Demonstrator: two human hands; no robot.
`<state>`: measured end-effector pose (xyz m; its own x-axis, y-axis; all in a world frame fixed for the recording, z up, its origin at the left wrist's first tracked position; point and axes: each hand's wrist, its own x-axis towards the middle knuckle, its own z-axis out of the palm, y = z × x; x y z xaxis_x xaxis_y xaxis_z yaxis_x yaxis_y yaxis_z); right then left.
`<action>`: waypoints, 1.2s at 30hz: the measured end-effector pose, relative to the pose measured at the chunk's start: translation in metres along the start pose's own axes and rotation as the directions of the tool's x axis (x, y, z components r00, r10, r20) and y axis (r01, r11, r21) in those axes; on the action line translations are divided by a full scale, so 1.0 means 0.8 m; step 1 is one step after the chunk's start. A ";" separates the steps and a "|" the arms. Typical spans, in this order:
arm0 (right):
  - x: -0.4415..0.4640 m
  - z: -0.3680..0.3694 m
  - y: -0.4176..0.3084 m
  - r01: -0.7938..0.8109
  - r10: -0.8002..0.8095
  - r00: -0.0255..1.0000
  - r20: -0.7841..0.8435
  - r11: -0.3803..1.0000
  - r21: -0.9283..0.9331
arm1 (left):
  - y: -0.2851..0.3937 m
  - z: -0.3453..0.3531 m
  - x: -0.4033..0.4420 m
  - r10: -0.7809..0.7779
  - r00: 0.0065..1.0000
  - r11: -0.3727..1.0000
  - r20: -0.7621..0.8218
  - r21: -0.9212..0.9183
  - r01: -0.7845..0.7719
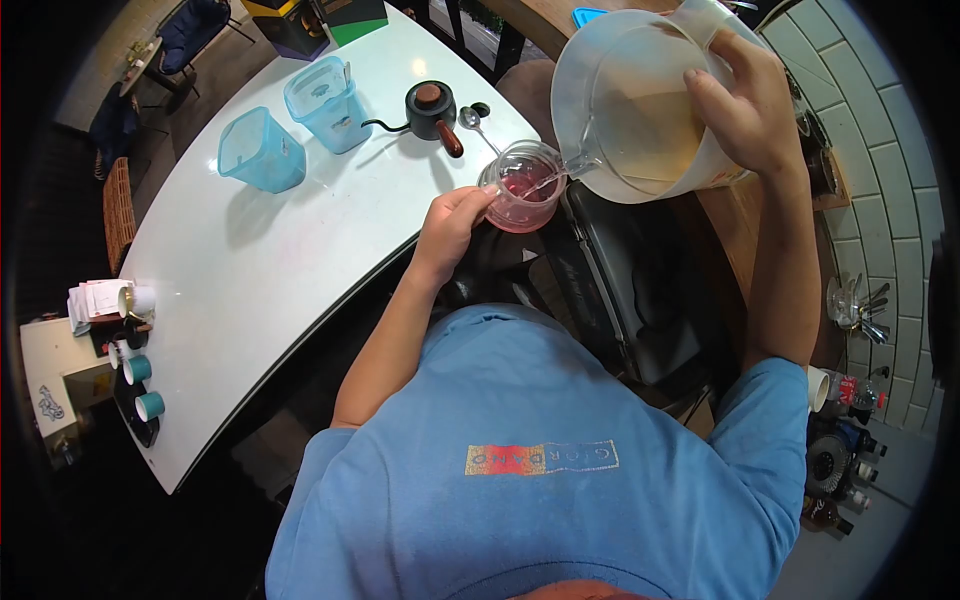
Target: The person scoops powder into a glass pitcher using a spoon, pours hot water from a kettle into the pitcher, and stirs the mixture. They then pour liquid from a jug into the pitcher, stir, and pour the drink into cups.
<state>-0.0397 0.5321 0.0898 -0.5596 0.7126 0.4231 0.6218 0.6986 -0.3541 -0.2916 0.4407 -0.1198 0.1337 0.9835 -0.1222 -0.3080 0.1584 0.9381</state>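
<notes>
In the upper right, the right hand (740,105) curls around a tilted translucent pitcher (640,130), its liquid streaming into a pinkish glass jar (524,215) at upper centre, pinched at its left side by the left hand (450,228).

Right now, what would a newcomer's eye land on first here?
Probably the big translucent pitcher at upper right, tipped in the right hand, streaming into a clear jar of pink liquid in the left hand. Next, perhaps two blue containers on the white counter, upper left.
</notes>
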 end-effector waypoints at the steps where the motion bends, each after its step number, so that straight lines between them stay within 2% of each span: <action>1: 0.000 0.000 0.001 0.001 -0.001 1.000 0.000 1.000 0.000 | 0.000 0.000 0.000 0.003 1.000 1.000 0.001 -0.003 -0.003; 13: -0.001 -0.003 0.002 -0.025 0.026 0.999 0.024 0.998 -0.051 | -0.002 0.000 0.001 -0.002 1.000 1.000 0.002 -0.010 0.002; 30: -0.002 -0.002 0.004 -0.023 0.022 1.000 0.001 0.998 0.051 | -0.006 0.003 0.003 -0.018 1.000 1.000 0.002 -0.013 0.018; 36: -0.002 -0.003 0.009 -0.009 0.009 1.000 0.013 1.000 0.019 | -0.002 0.005 0.002 -0.024 1.000 0.999 -0.009 -0.025 0.024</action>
<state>-0.0331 0.5360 0.0891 -0.5614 0.7193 0.4092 0.6160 0.6934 -0.3738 -0.2869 0.4419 -0.1205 0.1321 0.9802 -0.1477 -0.3279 0.1839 0.9266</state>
